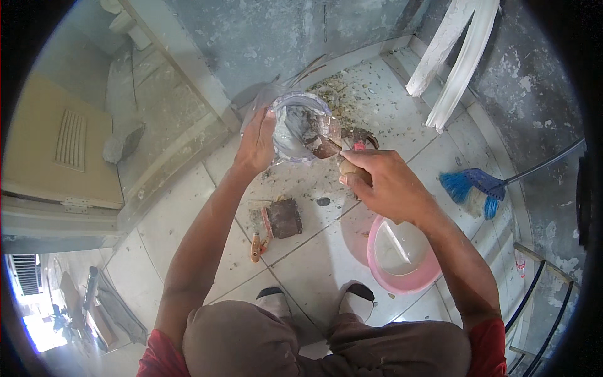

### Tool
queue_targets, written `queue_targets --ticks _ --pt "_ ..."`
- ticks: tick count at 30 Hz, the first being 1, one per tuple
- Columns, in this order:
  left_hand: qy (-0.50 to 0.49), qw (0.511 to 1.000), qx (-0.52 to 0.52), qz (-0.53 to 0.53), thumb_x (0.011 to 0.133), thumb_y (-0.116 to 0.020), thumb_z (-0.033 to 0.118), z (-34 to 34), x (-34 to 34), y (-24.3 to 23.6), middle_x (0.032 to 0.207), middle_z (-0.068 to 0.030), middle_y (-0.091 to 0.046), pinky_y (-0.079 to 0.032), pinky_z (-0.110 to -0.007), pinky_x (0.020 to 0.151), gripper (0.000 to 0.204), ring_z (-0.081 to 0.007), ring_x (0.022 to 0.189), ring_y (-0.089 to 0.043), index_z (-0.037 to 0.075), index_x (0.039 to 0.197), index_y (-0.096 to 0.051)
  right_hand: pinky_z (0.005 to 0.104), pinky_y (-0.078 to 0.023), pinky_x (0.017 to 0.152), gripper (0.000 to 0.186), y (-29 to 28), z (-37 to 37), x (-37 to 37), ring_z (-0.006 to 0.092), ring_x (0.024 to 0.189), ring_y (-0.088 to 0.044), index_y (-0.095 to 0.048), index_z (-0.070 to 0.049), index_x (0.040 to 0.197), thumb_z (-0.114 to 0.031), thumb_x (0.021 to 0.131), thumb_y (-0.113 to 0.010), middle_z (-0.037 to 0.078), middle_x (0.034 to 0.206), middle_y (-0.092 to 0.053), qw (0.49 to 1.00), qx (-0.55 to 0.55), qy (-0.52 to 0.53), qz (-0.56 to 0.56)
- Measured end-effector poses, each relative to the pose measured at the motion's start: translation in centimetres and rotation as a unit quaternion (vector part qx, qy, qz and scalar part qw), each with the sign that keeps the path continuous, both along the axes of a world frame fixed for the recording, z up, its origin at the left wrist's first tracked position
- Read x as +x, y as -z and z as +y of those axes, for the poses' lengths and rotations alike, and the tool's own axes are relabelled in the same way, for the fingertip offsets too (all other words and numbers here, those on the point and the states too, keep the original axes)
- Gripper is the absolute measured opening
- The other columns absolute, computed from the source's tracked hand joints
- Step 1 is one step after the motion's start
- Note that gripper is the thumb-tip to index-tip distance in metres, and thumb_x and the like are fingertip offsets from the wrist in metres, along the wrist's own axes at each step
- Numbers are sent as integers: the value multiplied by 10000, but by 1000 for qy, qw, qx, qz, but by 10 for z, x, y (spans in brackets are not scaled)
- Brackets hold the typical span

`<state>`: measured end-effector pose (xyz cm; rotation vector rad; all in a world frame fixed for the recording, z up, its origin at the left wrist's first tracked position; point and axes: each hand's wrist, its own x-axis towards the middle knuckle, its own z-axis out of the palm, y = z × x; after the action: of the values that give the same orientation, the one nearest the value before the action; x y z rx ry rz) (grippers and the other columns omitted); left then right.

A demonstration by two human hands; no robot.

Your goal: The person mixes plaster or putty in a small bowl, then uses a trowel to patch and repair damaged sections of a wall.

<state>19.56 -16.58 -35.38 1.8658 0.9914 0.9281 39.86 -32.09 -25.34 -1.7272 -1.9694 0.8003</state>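
Observation:
My left hand [256,141] grips the left side of a small tub [290,98] with a pale, paste-smeared rim and clear plastic about it. Grey-white paste [292,132] coats its inside. In my right hand [392,188], a trowel [326,148] is held by its light wooden handle, fingers closed round it. Its stained metal blade reaches over the tub's right rim, with its far end in the tub. Something red and dark [359,143] lies just beyond the right hand, partly hidden.
A flat square trowel [284,218] with a wooden handle lies on the tiles. A pink basin [417,284] of cloudy liquid holds a white strip. Rubble [352,94] is strewn by the wall. A blue broom [477,186] and white-coated poles [455,81] stand right.

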Motion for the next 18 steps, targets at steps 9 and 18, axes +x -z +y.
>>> queue_targets --ticks 9,18 --pt "27 997 20 76 981 -320 382 3 -1 -9 1189 -259 -544 -360 -371 972 526 -361 1127 -512 -48 1235 -484 442 -472 805 363 18 -9 2 352 884 -605 -572 21 1130 -193 838 -580 189 946 -628 982 106 -54 -146" --pt "95 985 10 144 975 -347 367 9 -7 2 1238 -259 -525 -342 -367 1007 509 -379 1176 -486 -19 1286 -459 402 -506 737 219 -1 -7 15 292 849 -631 -620 -25 1001 -142 830 -551 133 866 -616 956 82 -123 -253"
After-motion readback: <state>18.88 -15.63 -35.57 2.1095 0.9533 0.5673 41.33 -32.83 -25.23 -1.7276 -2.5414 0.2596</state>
